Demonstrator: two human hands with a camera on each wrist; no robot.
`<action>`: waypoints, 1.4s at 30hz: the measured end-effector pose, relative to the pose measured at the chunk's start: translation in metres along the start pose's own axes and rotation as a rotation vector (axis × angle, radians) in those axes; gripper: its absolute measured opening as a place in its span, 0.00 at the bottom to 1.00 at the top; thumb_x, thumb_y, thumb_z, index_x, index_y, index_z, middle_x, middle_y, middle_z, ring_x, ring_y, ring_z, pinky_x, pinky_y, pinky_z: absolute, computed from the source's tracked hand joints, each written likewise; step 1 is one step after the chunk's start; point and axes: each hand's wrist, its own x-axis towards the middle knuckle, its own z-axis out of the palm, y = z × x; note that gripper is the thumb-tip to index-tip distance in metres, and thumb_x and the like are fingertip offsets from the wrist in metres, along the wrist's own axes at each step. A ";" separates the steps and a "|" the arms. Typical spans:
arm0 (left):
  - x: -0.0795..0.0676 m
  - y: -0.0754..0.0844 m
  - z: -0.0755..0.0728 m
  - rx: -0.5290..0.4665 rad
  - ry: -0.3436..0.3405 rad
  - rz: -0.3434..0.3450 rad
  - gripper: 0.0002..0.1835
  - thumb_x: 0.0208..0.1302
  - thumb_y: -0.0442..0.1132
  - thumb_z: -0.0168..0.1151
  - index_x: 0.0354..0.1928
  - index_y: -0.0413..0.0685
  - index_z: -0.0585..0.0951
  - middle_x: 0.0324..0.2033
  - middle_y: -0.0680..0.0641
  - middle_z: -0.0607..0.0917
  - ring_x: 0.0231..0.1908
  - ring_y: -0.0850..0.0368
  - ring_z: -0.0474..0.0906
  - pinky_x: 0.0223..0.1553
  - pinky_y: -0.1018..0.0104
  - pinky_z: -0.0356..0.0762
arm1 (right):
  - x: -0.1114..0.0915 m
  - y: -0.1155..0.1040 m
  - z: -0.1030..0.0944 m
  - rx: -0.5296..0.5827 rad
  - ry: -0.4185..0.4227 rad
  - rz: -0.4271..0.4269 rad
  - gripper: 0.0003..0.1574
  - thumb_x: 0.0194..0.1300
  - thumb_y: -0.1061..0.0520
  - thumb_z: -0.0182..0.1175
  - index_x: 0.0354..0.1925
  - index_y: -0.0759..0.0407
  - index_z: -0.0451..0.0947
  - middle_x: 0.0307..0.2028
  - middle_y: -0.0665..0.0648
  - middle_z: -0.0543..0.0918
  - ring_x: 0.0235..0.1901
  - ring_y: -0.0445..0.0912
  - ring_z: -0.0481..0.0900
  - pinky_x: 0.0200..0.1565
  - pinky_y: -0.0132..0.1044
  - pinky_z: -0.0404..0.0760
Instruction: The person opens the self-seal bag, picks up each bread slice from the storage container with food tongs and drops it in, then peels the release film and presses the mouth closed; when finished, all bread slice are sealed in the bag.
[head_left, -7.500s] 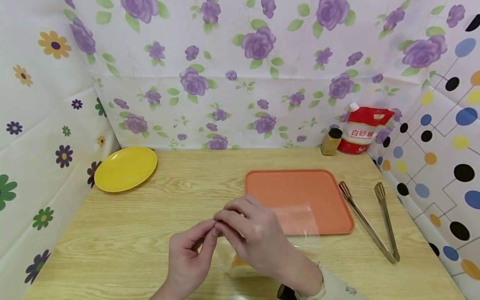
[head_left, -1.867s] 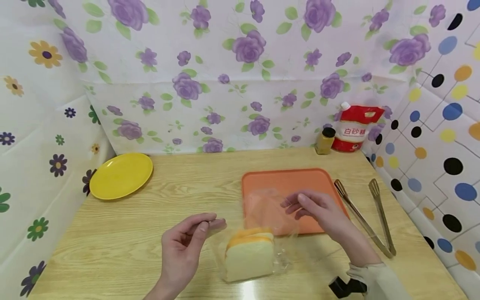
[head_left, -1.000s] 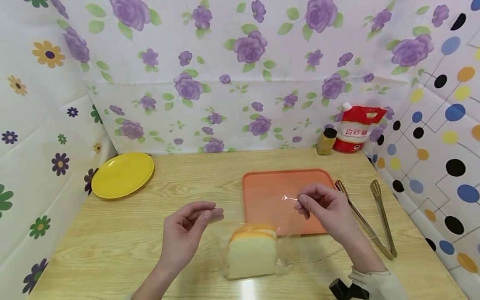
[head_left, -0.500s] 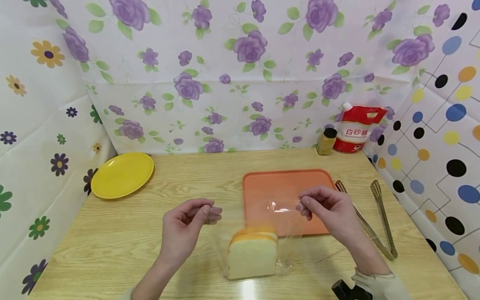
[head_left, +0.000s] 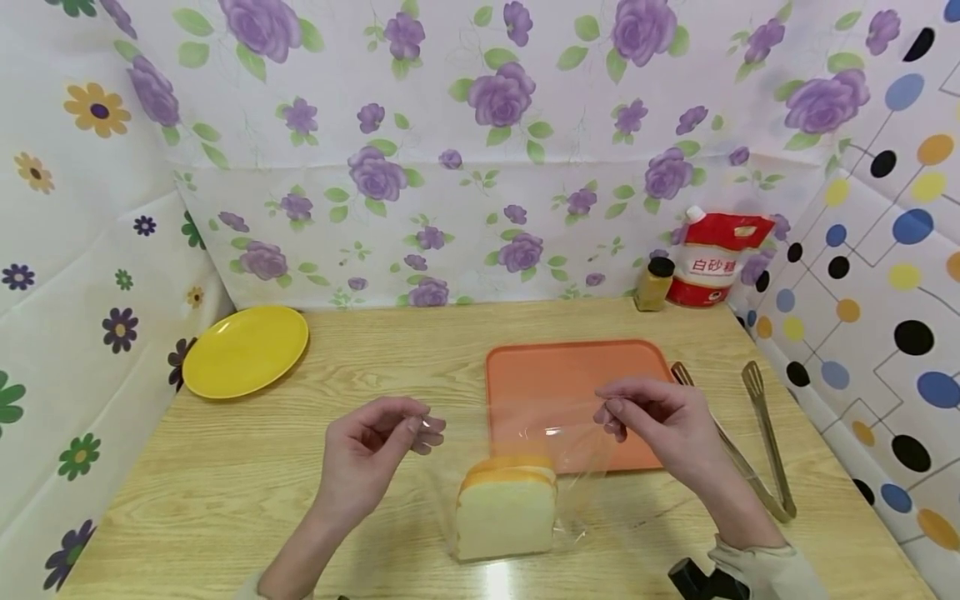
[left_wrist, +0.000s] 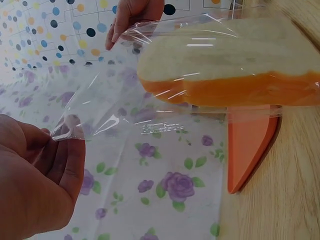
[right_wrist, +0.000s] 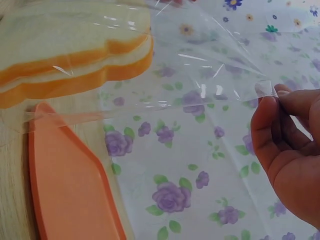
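Note:
Two slices of bread (head_left: 507,512) with orange crusts stand upright inside a clear plastic bag (left_wrist: 165,120) at the front middle of the table. My left hand (head_left: 369,450) pinches one upper corner of the bag between thumb and fingers. On the other side, my right hand (head_left: 663,425) pinches the opposite corner, as the right wrist view also shows. Between the hands the bag's mouth is stretched out above the bread slices (right_wrist: 75,55). Behind the bag lies an orange tray (head_left: 577,375), partly seen through the film.
Metal tongs (head_left: 768,442) lie spread to the right of the tray. A yellow plate (head_left: 246,352) is at the back left. At the back right stand a black-capped jar (head_left: 654,285) and a red and white pouch (head_left: 712,258). Patterned cloth (head_left: 450,217) hangs behind the table.
The hands, together over the bag at first, have moved apart, the right hand to the right. The bread has come into clear view, and the bag's mouth has since been drawn out between both hands.

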 end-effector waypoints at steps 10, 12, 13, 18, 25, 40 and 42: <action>0.001 -0.007 -0.009 -0.029 -0.098 0.100 0.13 0.63 0.12 0.49 0.40 0.28 0.80 0.36 0.36 0.88 0.33 0.54 0.87 0.29 0.62 0.84 | 0.000 0.005 -0.002 0.031 -0.062 -0.112 0.12 0.70 0.77 0.52 0.45 0.74 0.80 0.35 0.61 0.86 0.31 0.48 0.83 0.29 0.36 0.82; 0.001 -0.009 -0.011 -0.029 -0.108 0.114 0.15 0.62 0.11 0.46 0.39 0.28 0.80 0.36 0.37 0.88 0.32 0.55 0.87 0.29 0.63 0.84 | 0.000 0.006 -0.002 0.031 -0.066 -0.131 0.13 0.70 0.77 0.51 0.45 0.74 0.81 0.35 0.61 0.86 0.30 0.47 0.82 0.28 0.36 0.82; 0.002 -0.009 -0.011 -0.028 -0.113 0.121 0.16 0.61 0.11 0.46 0.39 0.29 0.80 0.36 0.37 0.88 0.32 0.55 0.87 0.29 0.63 0.84 | 0.000 0.006 -0.002 0.028 -0.068 -0.140 0.13 0.70 0.78 0.51 0.45 0.73 0.81 0.36 0.62 0.86 0.30 0.48 0.82 0.28 0.36 0.81; 0.004 -0.012 -0.014 -0.033 -0.149 0.118 0.15 0.63 0.12 0.46 0.39 0.31 0.80 0.37 0.41 0.88 0.36 0.54 0.87 0.31 0.63 0.84 | 0.001 0.008 -0.002 0.006 -0.088 -0.211 0.17 0.68 0.81 0.48 0.43 0.72 0.81 0.36 0.64 0.84 0.29 0.48 0.79 0.28 0.37 0.81; 0.005 -0.011 -0.017 -0.046 -0.203 0.099 0.11 0.67 0.14 0.47 0.38 0.31 0.77 0.37 0.44 0.87 0.36 0.56 0.87 0.33 0.62 0.85 | 0.002 0.011 -0.007 -0.008 -0.156 -0.319 0.18 0.68 0.81 0.48 0.44 0.71 0.82 0.37 0.64 0.85 0.29 0.47 0.80 0.30 0.37 0.81; 0.004 -0.007 -0.019 0.002 -0.269 0.138 0.10 0.69 0.17 0.50 0.39 0.34 0.78 0.36 0.38 0.85 0.42 0.53 0.86 0.39 0.63 0.84 | 0.004 0.010 -0.013 -0.024 -0.228 -0.347 0.20 0.67 0.82 0.48 0.43 0.69 0.83 0.38 0.64 0.85 0.35 0.49 0.81 0.37 0.37 0.81; 0.005 -0.007 -0.020 -0.004 -0.282 0.148 0.10 0.69 0.17 0.49 0.39 0.33 0.78 0.36 0.38 0.85 0.43 0.52 0.86 0.40 0.62 0.83 | 0.005 0.009 -0.014 -0.021 -0.239 -0.350 0.19 0.67 0.81 0.49 0.43 0.69 0.83 0.38 0.64 0.85 0.37 0.49 0.82 0.38 0.36 0.82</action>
